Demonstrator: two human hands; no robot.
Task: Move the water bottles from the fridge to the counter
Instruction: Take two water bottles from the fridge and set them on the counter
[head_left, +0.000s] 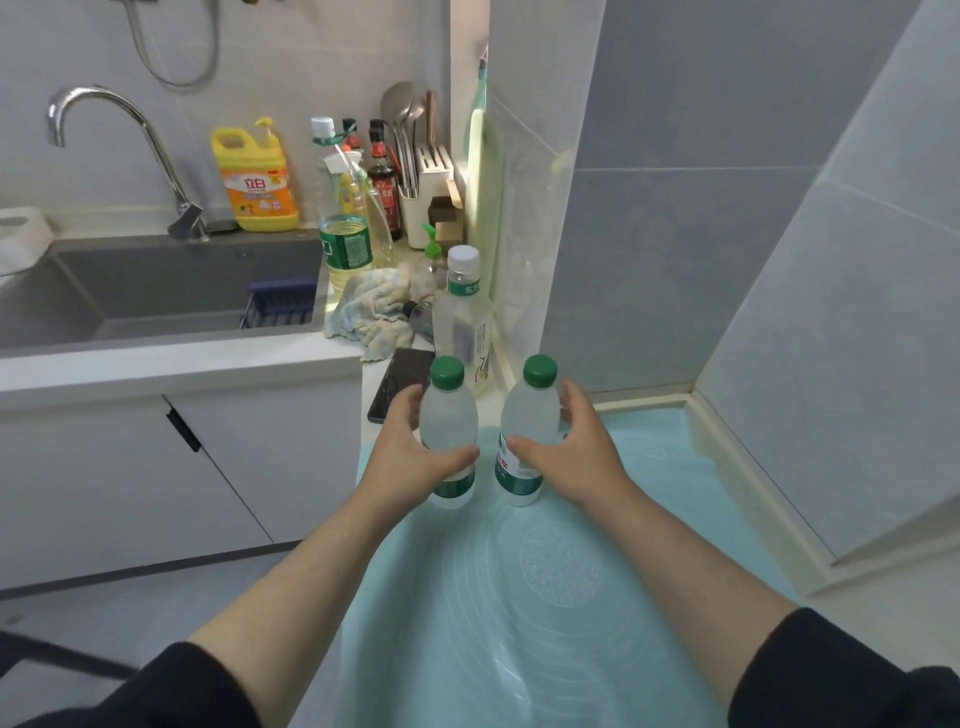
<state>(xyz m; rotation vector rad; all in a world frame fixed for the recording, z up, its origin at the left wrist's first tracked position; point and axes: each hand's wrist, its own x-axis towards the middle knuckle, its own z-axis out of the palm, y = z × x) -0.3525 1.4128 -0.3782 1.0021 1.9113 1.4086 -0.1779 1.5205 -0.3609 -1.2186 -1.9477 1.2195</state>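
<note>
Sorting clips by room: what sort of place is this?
Most likely a small home kitchen: a sink with a tall faucet, dish soap, and a utensil holder on the counter.

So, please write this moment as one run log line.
left hand: grips left water bottle | right hand: grips right water bottle | both upright on teal mat

A dark phone (397, 382) lies just left of the grip, a crumpled cloth (363, 312) and yellow detergent jug (257, 179) beyond.
</note>
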